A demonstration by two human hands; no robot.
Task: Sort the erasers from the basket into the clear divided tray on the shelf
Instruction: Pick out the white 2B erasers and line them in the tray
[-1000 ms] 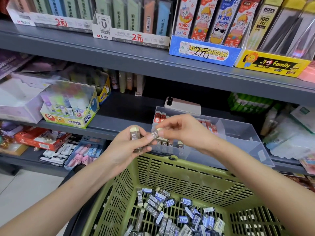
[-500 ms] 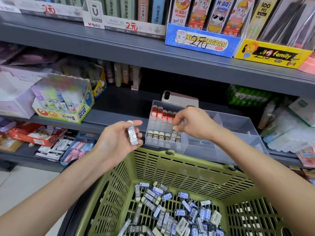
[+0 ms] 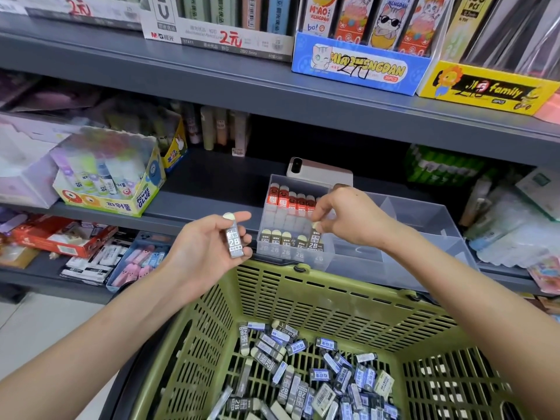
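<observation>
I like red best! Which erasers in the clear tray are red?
The back row of erasers, behind the grey 2B row; only those wear red sleeves.

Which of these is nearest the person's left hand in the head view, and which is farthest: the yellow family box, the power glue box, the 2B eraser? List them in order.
1. 2B eraser: held in the left hand itself.
2. power glue box: on the middle shelf, off to the hand's left.
3. yellow family box: up on the top shelf, far right.

1 green basket (image 3: 303, 298), 1 clear tray (image 3: 424, 225) centre frame showing 5 red-sleeved erasers (image 3: 292, 201), 5 2B erasers (image 3: 286, 241); 1 phone (image 3: 321, 174).
</observation>
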